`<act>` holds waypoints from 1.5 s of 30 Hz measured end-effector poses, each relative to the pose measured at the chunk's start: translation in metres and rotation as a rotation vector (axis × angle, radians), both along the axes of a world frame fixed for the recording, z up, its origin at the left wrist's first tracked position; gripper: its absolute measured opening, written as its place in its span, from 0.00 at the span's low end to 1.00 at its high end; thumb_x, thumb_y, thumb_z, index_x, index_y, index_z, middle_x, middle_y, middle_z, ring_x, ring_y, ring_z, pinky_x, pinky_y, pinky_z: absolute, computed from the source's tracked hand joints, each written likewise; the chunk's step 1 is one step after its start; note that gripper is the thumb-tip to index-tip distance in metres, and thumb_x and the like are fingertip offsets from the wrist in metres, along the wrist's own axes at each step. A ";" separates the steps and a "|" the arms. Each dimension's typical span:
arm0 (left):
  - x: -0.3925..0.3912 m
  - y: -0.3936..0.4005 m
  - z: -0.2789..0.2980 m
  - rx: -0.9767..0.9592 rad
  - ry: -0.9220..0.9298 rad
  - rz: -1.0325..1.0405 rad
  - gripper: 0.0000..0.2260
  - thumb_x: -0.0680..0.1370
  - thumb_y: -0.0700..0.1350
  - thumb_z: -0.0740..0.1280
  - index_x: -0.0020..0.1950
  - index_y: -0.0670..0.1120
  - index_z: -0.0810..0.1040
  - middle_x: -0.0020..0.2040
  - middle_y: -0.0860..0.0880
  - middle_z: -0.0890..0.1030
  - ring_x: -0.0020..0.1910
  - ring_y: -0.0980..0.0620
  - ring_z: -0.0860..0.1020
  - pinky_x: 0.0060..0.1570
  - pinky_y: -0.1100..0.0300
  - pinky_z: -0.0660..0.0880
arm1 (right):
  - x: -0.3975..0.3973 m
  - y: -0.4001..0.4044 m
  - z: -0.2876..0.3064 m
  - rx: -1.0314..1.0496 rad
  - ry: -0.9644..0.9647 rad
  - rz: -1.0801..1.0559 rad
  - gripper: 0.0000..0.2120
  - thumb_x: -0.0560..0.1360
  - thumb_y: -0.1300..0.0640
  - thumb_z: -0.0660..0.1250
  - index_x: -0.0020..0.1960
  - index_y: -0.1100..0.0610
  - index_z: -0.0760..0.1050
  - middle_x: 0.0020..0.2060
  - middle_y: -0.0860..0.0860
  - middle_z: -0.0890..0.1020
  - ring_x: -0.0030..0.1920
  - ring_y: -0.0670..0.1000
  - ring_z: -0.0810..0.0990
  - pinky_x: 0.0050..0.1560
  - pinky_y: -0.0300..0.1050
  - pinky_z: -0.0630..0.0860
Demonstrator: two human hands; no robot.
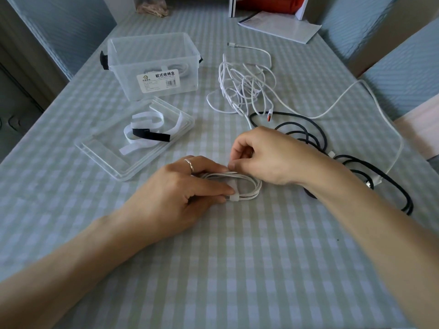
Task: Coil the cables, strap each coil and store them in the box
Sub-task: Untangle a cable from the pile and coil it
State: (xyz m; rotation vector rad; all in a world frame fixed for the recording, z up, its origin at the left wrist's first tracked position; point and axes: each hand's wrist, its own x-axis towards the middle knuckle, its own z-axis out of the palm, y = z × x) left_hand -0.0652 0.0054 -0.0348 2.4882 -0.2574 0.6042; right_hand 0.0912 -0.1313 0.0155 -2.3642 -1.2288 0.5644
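A small white cable coil (251, 186) lies on the checked tablecloth at the centre. My left hand (183, 193) grips its left side, thumb on a white strap (234, 195) wrapped around the coil. My right hand (266, 155) pinches the strap's free end at the top of the coil. A clear plastic box (152, 65) stands at the back left with a strapped white coil inside. Its lid (99, 143) lies in front of it, holding white and black straps (147, 132). A tangled white cable (244, 89) and a loose black cable (356, 167) lie to the right.
A long white cable (380, 108) loops out toward the table's right edge. White papers (280, 27) and a red object (268, 3) sit at the far end. Chairs stand at both sides.
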 end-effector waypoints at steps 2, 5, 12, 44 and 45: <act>0.000 0.000 0.001 0.006 0.000 0.001 0.08 0.75 0.44 0.71 0.52 0.49 0.87 0.57 0.48 0.82 0.54 0.52 0.81 0.50 0.59 0.78 | -0.003 -0.002 0.000 -0.013 -0.035 0.017 0.06 0.77 0.51 0.69 0.41 0.48 0.77 0.35 0.42 0.79 0.36 0.39 0.77 0.33 0.32 0.67; 0.001 -0.001 0.002 0.030 -0.013 0.002 0.07 0.76 0.44 0.70 0.51 0.49 0.87 0.57 0.47 0.83 0.53 0.52 0.82 0.52 0.60 0.78 | -0.006 -0.005 -0.002 0.015 -0.095 0.025 0.07 0.78 0.52 0.68 0.42 0.48 0.76 0.32 0.40 0.75 0.35 0.37 0.73 0.32 0.29 0.65; 0.001 -0.002 0.005 0.064 -0.033 -0.014 0.07 0.75 0.42 0.72 0.51 0.47 0.87 0.57 0.46 0.83 0.52 0.50 0.83 0.51 0.58 0.78 | -0.010 -0.005 -0.008 0.121 -0.154 0.037 0.06 0.78 0.56 0.67 0.42 0.54 0.77 0.34 0.42 0.77 0.37 0.40 0.75 0.37 0.34 0.68; -0.005 -0.014 0.011 0.088 0.063 0.036 0.11 0.75 0.42 0.64 0.50 0.50 0.86 0.50 0.56 0.83 0.50 0.50 0.81 0.41 0.52 0.79 | -0.048 -0.046 -0.033 0.575 -0.227 0.116 0.12 0.71 0.67 0.75 0.53 0.59 0.82 0.41 0.41 0.79 0.39 0.34 0.77 0.43 0.23 0.68; -0.005 -0.015 0.011 0.074 0.065 0.041 0.11 0.76 0.42 0.65 0.50 0.50 0.86 0.49 0.56 0.83 0.51 0.51 0.81 0.42 0.52 0.79 | -0.048 -0.046 -0.032 0.569 -0.237 0.117 0.13 0.71 0.67 0.75 0.53 0.58 0.82 0.41 0.41 0.79 0.39 0.34 0.76 0.43 0.23 0.68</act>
